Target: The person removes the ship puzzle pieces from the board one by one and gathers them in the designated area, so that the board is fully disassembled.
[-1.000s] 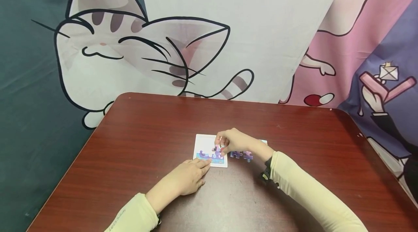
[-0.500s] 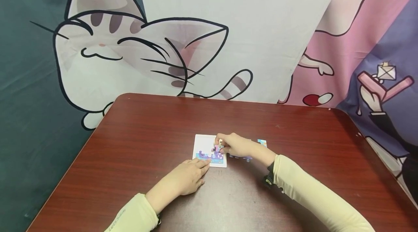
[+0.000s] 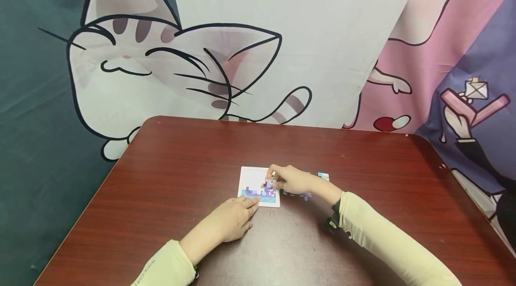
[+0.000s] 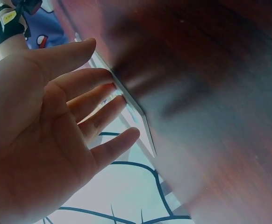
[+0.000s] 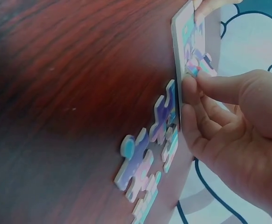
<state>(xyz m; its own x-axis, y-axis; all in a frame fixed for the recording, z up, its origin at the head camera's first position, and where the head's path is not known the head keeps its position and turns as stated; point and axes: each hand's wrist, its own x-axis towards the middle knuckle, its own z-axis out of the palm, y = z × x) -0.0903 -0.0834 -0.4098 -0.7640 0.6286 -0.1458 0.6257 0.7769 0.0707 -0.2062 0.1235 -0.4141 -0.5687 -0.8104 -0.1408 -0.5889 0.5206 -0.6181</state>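
- We've a dk red-brown tbl [image 3: 193, 156], wood-grain top, far corners rounded, surface shinier twd us.
- On it, approx. mid-tbl, we see a white-edged puzzle board [image 3: 251, 177] lying flat.
- Just R of that in head view, we spot loose puzzle pcs [image 5: 161, 113], purple, pink + blue, close tog.

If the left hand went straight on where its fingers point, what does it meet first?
Most likely the joined puzzle pieces on the white tray, with the right hand beyond. The left hand may already touch those pieces; depth is unclear.
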